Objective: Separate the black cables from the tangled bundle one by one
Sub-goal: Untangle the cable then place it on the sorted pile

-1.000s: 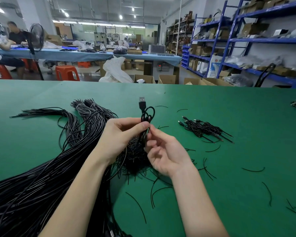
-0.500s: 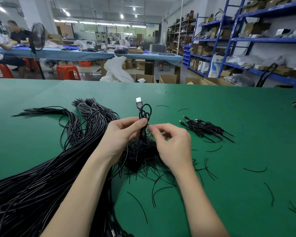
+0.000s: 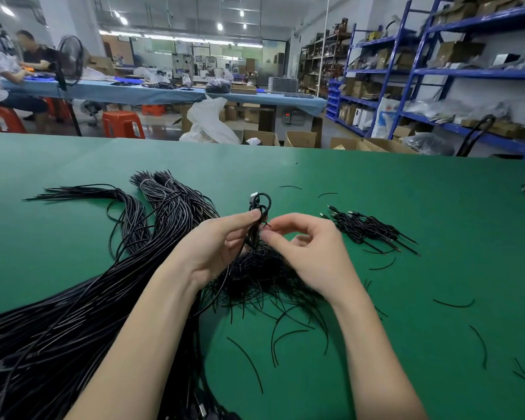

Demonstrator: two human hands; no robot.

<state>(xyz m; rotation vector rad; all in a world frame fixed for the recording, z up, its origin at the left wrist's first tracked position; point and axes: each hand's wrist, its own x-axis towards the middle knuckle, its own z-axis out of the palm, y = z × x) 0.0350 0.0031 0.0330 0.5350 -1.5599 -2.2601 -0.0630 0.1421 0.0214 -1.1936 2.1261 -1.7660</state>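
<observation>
Black coiled cable (image 3: 256, 219) pinched in left hand (image 3: 215, 247); right hand (image 3: 309, 253) pinching its tie.

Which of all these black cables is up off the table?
The coiled cable with the USB plug, pinched in the left hand. The right hand works at it; the other cables lie on the green table.

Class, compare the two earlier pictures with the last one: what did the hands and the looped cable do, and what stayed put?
The right hand turned from palm-up to knuckles-up and closed in on the cable, its fingertips now at the cable. The USB plug tipped from upright to leaning left. The left hand kept its pinch below the loop. The big bundle, the small pile and the loose ties on the table stayed put.
</observation>
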